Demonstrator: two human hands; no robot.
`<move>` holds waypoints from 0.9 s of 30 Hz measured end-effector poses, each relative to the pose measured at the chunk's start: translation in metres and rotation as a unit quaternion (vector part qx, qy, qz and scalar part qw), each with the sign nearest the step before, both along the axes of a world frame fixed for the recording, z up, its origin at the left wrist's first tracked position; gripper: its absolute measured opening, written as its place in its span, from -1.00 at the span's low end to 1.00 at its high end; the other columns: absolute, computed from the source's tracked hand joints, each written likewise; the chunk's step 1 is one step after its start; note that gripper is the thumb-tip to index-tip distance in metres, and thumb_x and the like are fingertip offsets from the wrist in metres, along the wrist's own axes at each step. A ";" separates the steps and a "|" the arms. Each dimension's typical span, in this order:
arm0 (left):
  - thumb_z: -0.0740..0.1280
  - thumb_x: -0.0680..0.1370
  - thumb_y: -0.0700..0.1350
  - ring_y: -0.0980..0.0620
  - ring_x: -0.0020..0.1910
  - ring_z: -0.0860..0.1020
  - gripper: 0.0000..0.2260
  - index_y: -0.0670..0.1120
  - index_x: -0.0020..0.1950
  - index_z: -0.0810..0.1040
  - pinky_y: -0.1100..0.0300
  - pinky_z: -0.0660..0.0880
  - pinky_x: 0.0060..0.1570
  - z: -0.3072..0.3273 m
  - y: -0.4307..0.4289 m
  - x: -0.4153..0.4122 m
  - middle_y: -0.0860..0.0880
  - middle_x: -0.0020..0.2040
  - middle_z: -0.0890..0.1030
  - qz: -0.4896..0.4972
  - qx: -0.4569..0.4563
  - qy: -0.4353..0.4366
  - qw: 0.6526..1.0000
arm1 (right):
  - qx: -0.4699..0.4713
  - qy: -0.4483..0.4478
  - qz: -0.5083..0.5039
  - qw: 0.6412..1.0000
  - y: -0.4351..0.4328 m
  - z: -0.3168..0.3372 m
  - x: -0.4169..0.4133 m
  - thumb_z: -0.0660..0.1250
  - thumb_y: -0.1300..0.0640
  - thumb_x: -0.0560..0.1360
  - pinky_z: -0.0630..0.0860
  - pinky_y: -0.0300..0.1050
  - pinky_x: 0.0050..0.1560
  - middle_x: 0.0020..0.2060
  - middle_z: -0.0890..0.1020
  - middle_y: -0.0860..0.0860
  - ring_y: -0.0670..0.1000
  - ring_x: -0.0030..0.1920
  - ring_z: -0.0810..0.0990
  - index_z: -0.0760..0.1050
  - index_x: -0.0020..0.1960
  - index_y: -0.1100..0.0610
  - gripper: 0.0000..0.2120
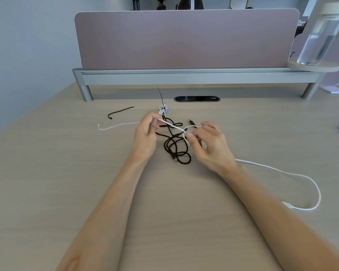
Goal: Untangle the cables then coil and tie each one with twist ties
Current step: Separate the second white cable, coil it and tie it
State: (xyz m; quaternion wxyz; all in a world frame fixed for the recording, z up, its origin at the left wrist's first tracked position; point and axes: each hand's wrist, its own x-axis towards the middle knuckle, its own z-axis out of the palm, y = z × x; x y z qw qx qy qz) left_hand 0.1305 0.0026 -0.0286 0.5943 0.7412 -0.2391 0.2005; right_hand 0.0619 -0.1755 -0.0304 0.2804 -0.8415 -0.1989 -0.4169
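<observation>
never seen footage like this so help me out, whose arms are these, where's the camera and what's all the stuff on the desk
No machine here: a person wears one camera on the head, looking forward and down, so the arms are their own. The left hand and right hand pinch a stretch of white cable between them, over a loose black cable tangle on the desk. The white cable trails off to the right, ending in a connector. Behind the hands lies a small white bundle, already tied. To the left lie a black twist tie and a white twist tie. A water bottle stands on the shelf at the far right.
</observation>
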 end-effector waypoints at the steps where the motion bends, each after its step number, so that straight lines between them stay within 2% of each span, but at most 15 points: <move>1: 0.09 0.57 -0.39 0.25 -0.25 0.39 -0.74 -0.08 -0.08 0.46 0.40 0.31 -0.17 -0.001 0.002 0.001 0.14 -0.26 0.44 0.031 -0.008 0.005 0.999 | -0.010 0.024 0.011 1.000 0.000 0.001 -0.004 0.20 0.10 0.60 0.44 -0.12 -0.08 -0.45 0.44 -0.01 0.03 -0.40 0.40 0.48 -0.27 0.20 -0.69; 3: 0.08 0.58 -0.36 0.23 -0.27 0.37 -0.75 -0.06 -0.07 0.45 0.40 0.30 -0.21 -0.004 0.007 0.006 0.08 -0.25 0.43 0.111 -0.039 0.038 0.992 | -0.036 0.075 0.023 0.996 0.000 0.002 -0.010 0.17 0.10 0.58 0.38 -0.08 -0.33 -0.45 0.42 -0.02 0.07 -0.42 0.38 0.49 -0.21 0.18 -0.73; 5: 0.07 0.61 -0.30 0.21 -0.27 0.39 -0.78 -0.06 -0.04 0.46 0.43 0.30 -0.24 -0.007 0.015 0.012 0.10 -0.24 0.45 0.194 -0.076 0.080 0.975 | -0.099 0.081 -0.010 0.992 -0.003 -0.001 -0.008 0.16 0.08 0.56 0.37 -0.06 -0.43 -0.42 0.48 -0.04 0.12 -0.42 0.42 0.52 -0.15 0.12 -0.77; 7: 0.08 0.60 -0.27 0.22 -0.27 0.41 -0.79 -0.10 -0.03 0.49 0.44 0.31 -0.24 -0.006 0.021 0.013 0.15 -0.23 0.47 0.234 -0.093 0.102 0.962 | -0.169 0.096 -0.078 0.978 -0.005 -0.005 -0.001 0.13 0.05 0.56 0.42 -0.04 -0.44 -0.36 0.58 -0.03 0.21 -0.36 0.51 0.54 -0.10 0.08 -0.77; 9: 0.09 0.57 -0.25 0.20 -0.28 0.42 -0.78 -0.09 -0.05 0.52 0.29 0.34 -0.21 -0.004 0.022 0.011 0.15 -0.26 0.49 0.217 -0.086 0.120 0.965 | -0.179 0.131 -0.127 0.967 -0.009 -0.008 0.006 0.13 0.04 0.60 0.48 0.01 -0.36 -0.25 0.63 0.01 0.26 -0.25 0.56 0.53 -0.02 0.08 -0.78; 11: 0.12 0.56 -0.18 0.06 -0.28 0.43 -0.82 -0.08 -0.08 0.52 0.15 0.33 -0.20 -0.002 0.018 0.009 0.10 -0.30 0.48 0.190 -0.007 0.139 0.972 | -0.117 0.161 -0.097 0.975 -0.014 -0.011 0.009 0.17 0.12 0.61 0.48 0.01 -0.24 -0.17 0.64 0.05 0.24 -0.18 0.57 0.53 0.04 0.12 -0.82; 12: 0.14 0.56 -0.14 -0.01 -0.24 0.45 -0.84 -0.09 -0.09 0.51 0.12 0.35 -0.18 -0.004 0.016 0.009 0.07 -0.28 0.50 0.195 0.073 0.130 0.970 | -0.078 0.172 -0.062 0.980 -0.014 -0.012 0.009 0.17 0.17 0.61 0.47 -0.03 -0.17 -0.15 0.63 0.07 0.21 -0.16 0.57 0.54 0.07 0.15 -0.82; 15: 0.19 0.55 -0.13 -0.20 -0.14 0.50 -0.87 -0.12 -0.17 0.42 0.01 0.41 -0.14 -0.017 0.010 0.010 -0.08 -0.19 0.55 0.219 0.286 0.011 0.933 | -0.019 0.187 -0.004 0.982 -0.011 -0.012 0.010 0.16 0.23 0.58 0.37 -0.25 0.01 -0.08 0.60 0.11 0.16 -0.05 0.53 0.57 0.13 0.20 -0.76; 16: 0.19 0.56 -0.15 -0.23 -0.09 0.51 -0.88 -0.13 -0.14 0.44 -0.01 0.42 -0.11 -0.021 0.009 0.012 -0.12 -0.15 0.56 0.216 0.321 -0.002 0.922 | -0.012 0.186 -0.020 0.982 -0.010 -0.014 0.011 0.18 0.21 0.57 0.36 -0.22 0.08 -0.03 0.57 0.12 0.17 0.00 0.50 0.56 0.17 0.18 -0.74; 18: 0.16 0.57 -0.19 -0.22 0.05 0.49 -0.81 -0.14 0.05 0.55 -0.05 0.42 0.01 -0.024 0.008 0.013 -0.15 0.01 0.58 0.206 0.350 0.014 0.914 | 0.001 0.210 -0.097 0.973 -0.008 -0.014 0.011 0.29 0.13 0.54 0.37 0.00 0.21 0.14 0.47 0.12 0.18 0.14 0.39 0.46 0.33 0.11 -0.64; 20: 0.15 0.53 -0.27 -0.19 0.17 0.43 -0.68 -0.13 0.23 0.54 -0.05 0.38 0.15 -0.023 0.010 0.012 -0.15 0.16 0.54 0.202 0.336 0.010 0.920 | -0.017 0.282 -0.190 0.940 -0.009 -0.009 0.007 0.41 -0.04 0.45 0.34 0.09 0.28 0.28 0.32 0.09 0.14 0.26 0.29 0.27 0.44 0.06 -0.37; 22: 0.12 0.46 -0.31 -0.16 0.21 0.40 -0.56 -0.15 0.31 0.49 0.01 0.33 0.24 -0.017 0.010 0.007 -0.13 0.24 0.49 0.183 0.276 -0.029 0.943 | 0.000 0.345 -0.212 0.914 -0.012 -0.005 0.004 0.48 -0.10 0.37 0.32 0.03 0.31 0.30 0.27 0.09 0.14 0.32 0.28 0.17 0.46 0.10 -0.20; 23: 0.10 0.46 -0.28 -0.12 0.21 0.40 -0.55 -0.14 0.33 0.48 0.05 0.31 0.26 -0.012 0.008 0.003 -0.11 0.25 0.49 0.150 0.249 -0.056 0.955 | 0.032 0.366 -0.197 0.909 -0.013 -0.003 0.003 0.50 -0.07 0.37 0.32 -0.02 0.30 0.29 0.28 0.10 0.14 0.32 0.31 0.16 0.46 0.11 -0.19; 25: 0.10 0.53 -0.15 -0.01 0.21 0.43 -0.61 -0.07 0.33 0.48 0.11 0.30 0.26 -0.004 -0.002 -0.007 -0.01 0.24 0.53 0.032 0.243 -0.100 0.964 | 0.075 0.373 -0.164 0.910 -0.014 -0.004 0.004 0.49 0.05 0.39 0.38 -0.06 0.23 0.25 0.37 0.09 0.11 0.24 0.42 0.19 0.43 0.13 -0.27; 27: 0.17 0.59 0.05 0.10 0.12 0.49 -0.67 0.01 0.29 0.53 0.22 0.34 0.18 -0.002 -0.014 -0.018 0.08 0.16 0.60 -0.073 0.292 -0.123 0.946 | 0.084 0.341 -0.142 0.926 -0.013 -0.006 0.006 0.47 0.14 0.39 0.45 -0.05 0.12 0.14 0.45 0.08 0.10 0.09 0.52 0.29 0.37 0.15 -0.37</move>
